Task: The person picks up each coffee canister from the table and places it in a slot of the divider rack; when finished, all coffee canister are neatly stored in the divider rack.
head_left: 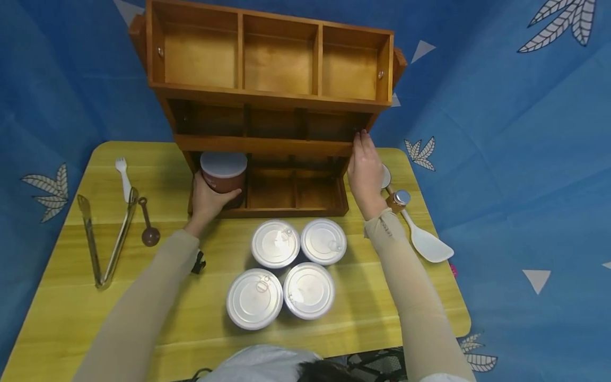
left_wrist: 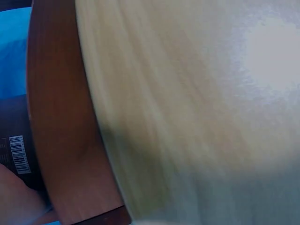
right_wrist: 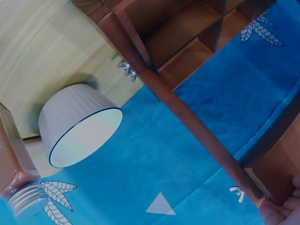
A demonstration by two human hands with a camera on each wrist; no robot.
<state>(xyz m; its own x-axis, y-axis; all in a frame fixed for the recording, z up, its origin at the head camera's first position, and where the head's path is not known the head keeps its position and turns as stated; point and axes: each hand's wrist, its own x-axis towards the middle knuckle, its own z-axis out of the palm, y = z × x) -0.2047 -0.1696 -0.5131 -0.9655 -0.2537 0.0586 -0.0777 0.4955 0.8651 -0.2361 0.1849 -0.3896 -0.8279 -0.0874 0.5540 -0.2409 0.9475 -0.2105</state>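
Left grip (head_left: 208, 202) round brown canister (head_left: 222, 184), right grip (head_left: 365, 172) on wooden rack (head_left: 267, 145), four lidded cans (head_left: 276, 245) on yellow table (head_left: 198, 318)

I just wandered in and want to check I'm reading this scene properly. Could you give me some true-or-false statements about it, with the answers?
1. The left hand grips a brown canister. True.
2. There are five silver-lidded cans. False: there are four.
3. The right hand touches the wooden rack. True.
4. The tongs lie to the right of the wooden rack. False: they lie to its left.
5. The white fork lies near the tongs. True.
6. The white spatula lies inside the wooden rack. False: it lies on the table.
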